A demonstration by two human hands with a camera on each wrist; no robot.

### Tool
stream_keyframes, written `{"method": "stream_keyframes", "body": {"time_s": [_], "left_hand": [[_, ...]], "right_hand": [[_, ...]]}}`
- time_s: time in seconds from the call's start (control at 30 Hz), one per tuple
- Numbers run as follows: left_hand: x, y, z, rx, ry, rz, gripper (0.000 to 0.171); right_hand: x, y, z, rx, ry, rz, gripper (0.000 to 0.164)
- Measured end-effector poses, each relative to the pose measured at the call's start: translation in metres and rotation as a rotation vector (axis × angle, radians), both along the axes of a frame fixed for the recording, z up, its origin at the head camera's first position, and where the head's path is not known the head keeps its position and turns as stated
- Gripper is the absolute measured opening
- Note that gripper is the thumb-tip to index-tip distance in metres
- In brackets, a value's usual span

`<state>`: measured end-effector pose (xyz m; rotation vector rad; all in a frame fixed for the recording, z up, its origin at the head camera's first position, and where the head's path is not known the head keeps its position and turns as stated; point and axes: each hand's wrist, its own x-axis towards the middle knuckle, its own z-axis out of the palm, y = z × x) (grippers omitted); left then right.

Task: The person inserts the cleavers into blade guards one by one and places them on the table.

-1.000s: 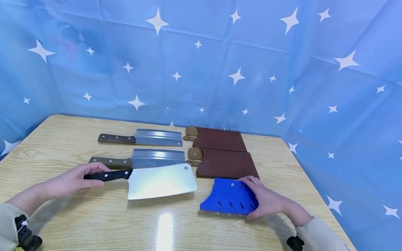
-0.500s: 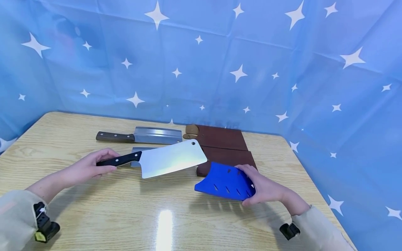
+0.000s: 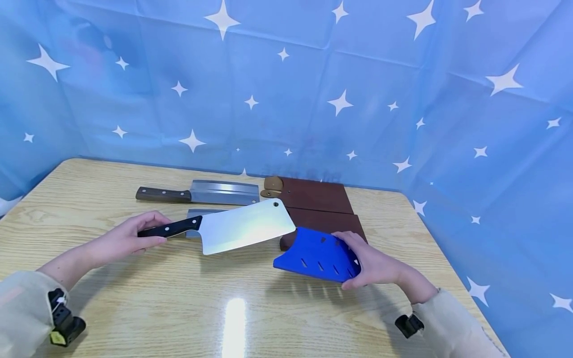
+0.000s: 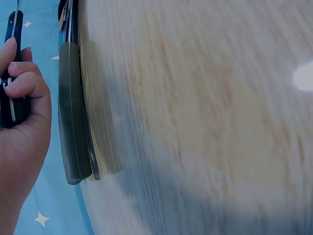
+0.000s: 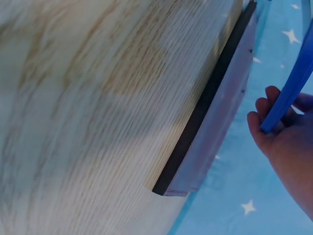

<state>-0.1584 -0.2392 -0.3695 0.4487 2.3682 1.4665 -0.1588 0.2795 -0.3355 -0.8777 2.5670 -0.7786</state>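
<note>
Head: shiny rect. cleaver [image 3: 246, 226] nr slotted sheath [image 3: 311, 251].

Between the grips, the cleaver [image 3: 246, 226] and guard [image 3: 320, 256] bar the way, their corners meeting in the head view; whether they touch is unclear. Beyond the left hand [image 3: 132, 237] lie two knives [image 3: 224, 191], beyond the right hand [image 3: 370, 262] two sheaths [image 3: 315, 195], then the curtain [image 3: 286, 99]. Nearer than both grips, a hand could pass over the table [image 3: 179, 308].
</note>
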Motion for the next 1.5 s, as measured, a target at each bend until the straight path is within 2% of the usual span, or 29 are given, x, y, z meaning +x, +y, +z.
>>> {"method": "stream_keyframes", "body": {"time_s": [0.27, 0.67, 1.17, 1.37, 1.5], "left_hand": [[0.0005, -0.0012, -0.0026, -0.013, 0.001, -0.001, 0.038], [0.0007, 0.0006, -0.0054, 0.006, 0.032, -0.026, 0.034], [-0.0009, 0.0065, -0.0004, -0.005, -0.045, -0.007, 0.043], [-0.0018, 0.0078, 0.0001, 0.006, -0.044, -0.049, 0.039], [-0.0019, 0.0070, 0.0007, 0.055, -0.081, -0.085, 0.034]], "right_hand": [[0.0003, -0.0014, -0.0016, 0.001, -0.017, 0.003, 0.096], [0.0027, -0.0039, -0.0025, 0.006, 0.014, 0.015, 0.097], [0.0024, 0.0000, -0.0025, 0.031, 0.067, -0.008, 0.097], [0.0028, 0.0026, -0.0029, 0.051, 0.052, -0.010, 0.096], [0.0035, 0.0032, -0.0019, 0.052, 0.045, -0.012, 0.095]]}}
